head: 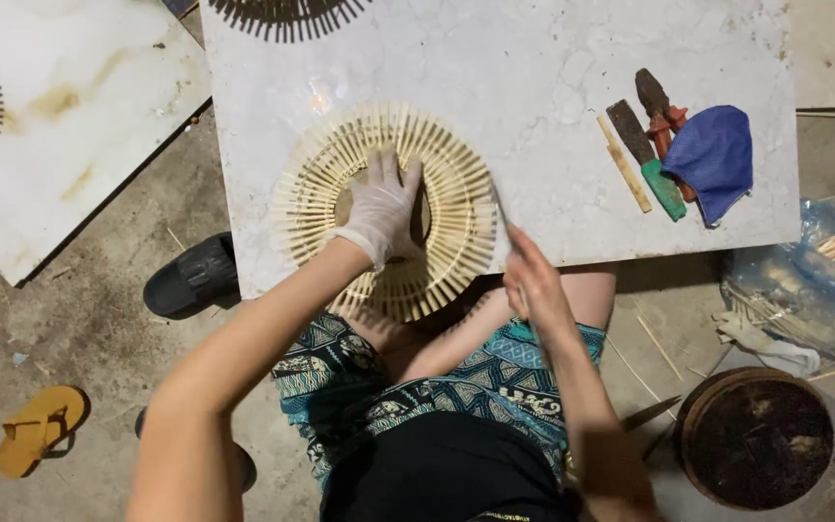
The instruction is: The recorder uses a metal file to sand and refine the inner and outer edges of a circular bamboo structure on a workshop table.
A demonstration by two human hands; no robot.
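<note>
Pressing your gloved left hand [382, 208] flat, fingers spread, you pin the stick ring [386, 212]. Your right hand [533, 280] pinches a stick at three o'clock. Overhanging the counter [553, 174] edge, the ring could tip.

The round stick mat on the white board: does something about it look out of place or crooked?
Yes. The round stick mat hangs over the near edge of the white board, so its lower sticks have no support. The gloved left hand presses its middle, and the bare right hand is at its right rim. Loose sticks lie scattered on the floor.
</note>
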